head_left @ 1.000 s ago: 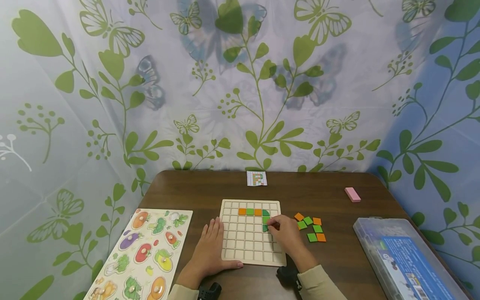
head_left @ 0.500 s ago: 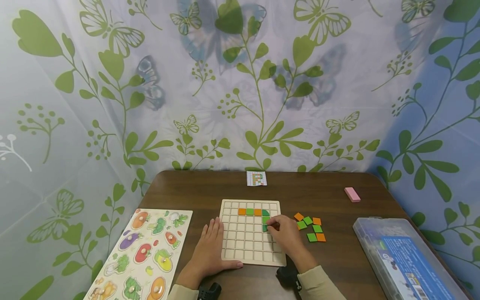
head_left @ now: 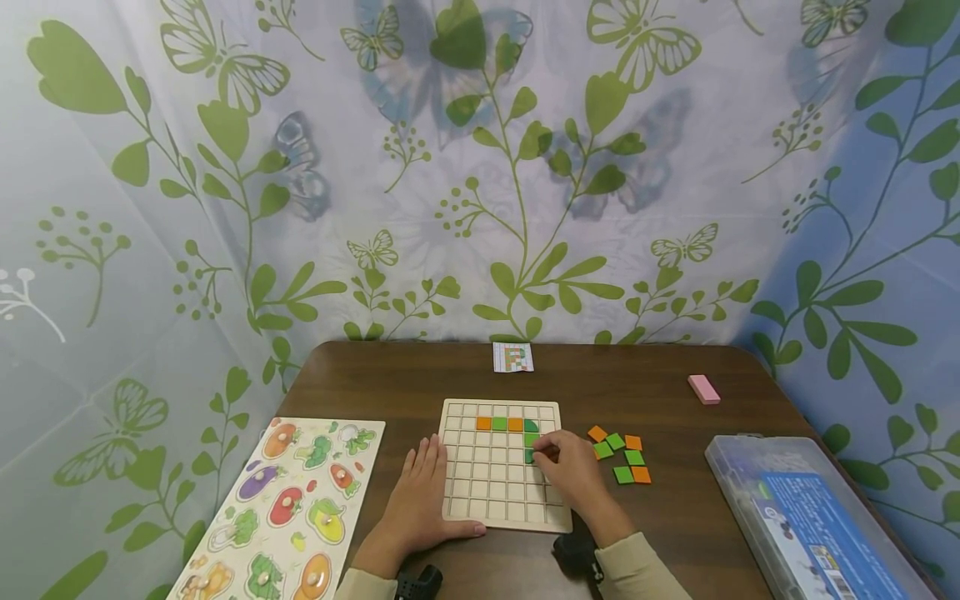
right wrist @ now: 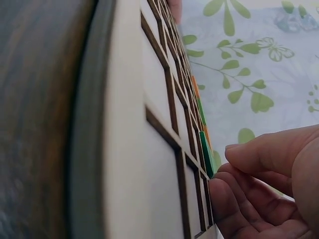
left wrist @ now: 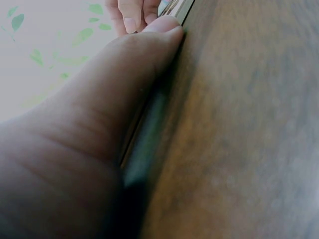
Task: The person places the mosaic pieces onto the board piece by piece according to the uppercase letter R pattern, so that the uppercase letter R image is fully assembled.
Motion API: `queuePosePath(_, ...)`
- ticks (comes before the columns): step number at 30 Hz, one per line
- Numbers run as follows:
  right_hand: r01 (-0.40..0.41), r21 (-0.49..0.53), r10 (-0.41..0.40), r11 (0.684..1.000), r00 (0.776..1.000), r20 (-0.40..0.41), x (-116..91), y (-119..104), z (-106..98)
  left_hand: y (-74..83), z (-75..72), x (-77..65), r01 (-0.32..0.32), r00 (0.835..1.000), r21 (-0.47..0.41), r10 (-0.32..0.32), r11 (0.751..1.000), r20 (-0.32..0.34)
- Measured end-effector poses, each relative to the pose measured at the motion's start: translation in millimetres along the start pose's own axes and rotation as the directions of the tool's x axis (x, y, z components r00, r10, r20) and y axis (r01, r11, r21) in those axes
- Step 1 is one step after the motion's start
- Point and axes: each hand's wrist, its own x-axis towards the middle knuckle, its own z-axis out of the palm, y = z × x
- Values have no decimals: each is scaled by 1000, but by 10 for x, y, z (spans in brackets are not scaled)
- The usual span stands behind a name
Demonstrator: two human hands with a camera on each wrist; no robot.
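One dark green tile (head_left: 529, 457) lies flat in the gridded wooden board (head_left: 491, 489), ending a short column that runs toward me; its left side follows the grid lines, but my fingers hide too much to tell a long axis. It looks plain, deeper in colour than the bright green tile (head_left: 531, 439) beyond it. My right hand (head_left: 573, 468) touches it with curled fingers, whether pinching I cannot tell; my left hand (head_left: 425, 477), fingers straight, touches the board's left edge.
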Motion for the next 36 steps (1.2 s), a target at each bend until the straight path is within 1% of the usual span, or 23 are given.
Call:
queuePosePath(13,42,-8,-42,999,999,-1,-13,-27,-69,-17,23,8,11,1000,6,-11,1000,18)
queuePosePath(21,18,-27,-18,999,1000,-5,10,18,-156,-12,22,8,3,1000,1,-3,1000,6)
queuePosePath(30,20,-113,-30,993,996,-84,59,165,-315,-2,-2,7,-5,1000,2,5,1000,0)
queuePosePath(36,67,-137,-85,988,988,-132,83,297,-482,-1,-1,4,3,1000,-10,-3,1000,10)
